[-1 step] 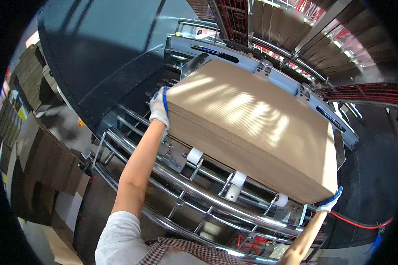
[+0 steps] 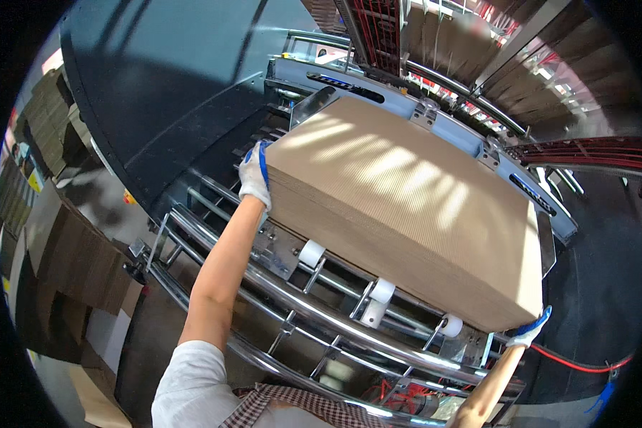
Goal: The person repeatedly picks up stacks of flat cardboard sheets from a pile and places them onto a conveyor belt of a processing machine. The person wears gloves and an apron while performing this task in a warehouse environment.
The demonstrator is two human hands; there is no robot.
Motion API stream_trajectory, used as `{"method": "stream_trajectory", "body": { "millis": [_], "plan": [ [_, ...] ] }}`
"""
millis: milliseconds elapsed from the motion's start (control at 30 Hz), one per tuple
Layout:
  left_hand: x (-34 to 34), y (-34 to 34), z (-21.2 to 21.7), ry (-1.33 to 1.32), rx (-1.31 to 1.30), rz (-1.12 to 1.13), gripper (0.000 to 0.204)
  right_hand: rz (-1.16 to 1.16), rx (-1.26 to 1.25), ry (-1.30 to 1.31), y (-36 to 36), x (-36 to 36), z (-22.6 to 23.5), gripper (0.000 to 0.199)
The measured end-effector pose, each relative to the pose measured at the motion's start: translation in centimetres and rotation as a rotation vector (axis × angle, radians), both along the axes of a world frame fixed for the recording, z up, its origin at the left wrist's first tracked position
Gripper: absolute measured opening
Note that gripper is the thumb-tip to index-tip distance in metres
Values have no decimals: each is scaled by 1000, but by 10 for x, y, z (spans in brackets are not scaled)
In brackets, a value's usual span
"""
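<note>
Cardboard sheets form a thick tan stack [image 2: 406, 207] that fills the middle of the view, lying flat on the feed bed of a large machine and reaching from near left to far right. The left hand [image 2: 254, 175], in a white glove with blue trim, presses flat against the stack's left corner, fingers spread along its side edge rather than closed around anything. The right hand [image 2: 531, 329], gloved the same way, grips the stack's near right corner, fingers curled over the top edge. The two hands sit well apart, one at each end of the stack's near side. Under that near edge run shiny metal rails [image 2: 299, 307] carrying three white rollers [image 2: 381, 291], which sit just beneath the stack. Along the far side a pale blue machine bar [image 2: 449, 128] borders the stack, touching or just beside it. A dark blue machine housing [image 2: 164, 93] rises at the far left. More flattened brown cardboard [image 2: 71, 264] stands piled on the floor at the near left, well apart from the hands. A red cable [image 2: 585, 365] trails at the near right.
</note>
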State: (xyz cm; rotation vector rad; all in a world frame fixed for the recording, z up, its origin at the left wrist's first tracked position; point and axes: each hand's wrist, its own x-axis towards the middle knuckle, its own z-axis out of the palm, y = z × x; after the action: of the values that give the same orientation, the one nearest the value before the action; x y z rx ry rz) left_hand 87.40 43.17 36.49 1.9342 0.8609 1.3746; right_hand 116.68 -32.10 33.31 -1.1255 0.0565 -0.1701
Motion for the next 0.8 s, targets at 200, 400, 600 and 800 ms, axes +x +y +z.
{"method": "stream_trajectory", "body": {
  "millis": [200,400,600,800],
  "plan": [
    [39,-14,-8,-764,-299,-131,26,-476,-330,-221,-1,7,-16,59],
    [0,17,-17,-154,-374,-14,38,-657,-433,-306,106,-43,27,54],
    [-117,-107,41,238,181,-145,70,-477,-588,-799,274,-200,41,49],
    [-400,-213,-90,766,446,-785,43,123,-535,-652,418,-382,-3,45]
  ]
}}
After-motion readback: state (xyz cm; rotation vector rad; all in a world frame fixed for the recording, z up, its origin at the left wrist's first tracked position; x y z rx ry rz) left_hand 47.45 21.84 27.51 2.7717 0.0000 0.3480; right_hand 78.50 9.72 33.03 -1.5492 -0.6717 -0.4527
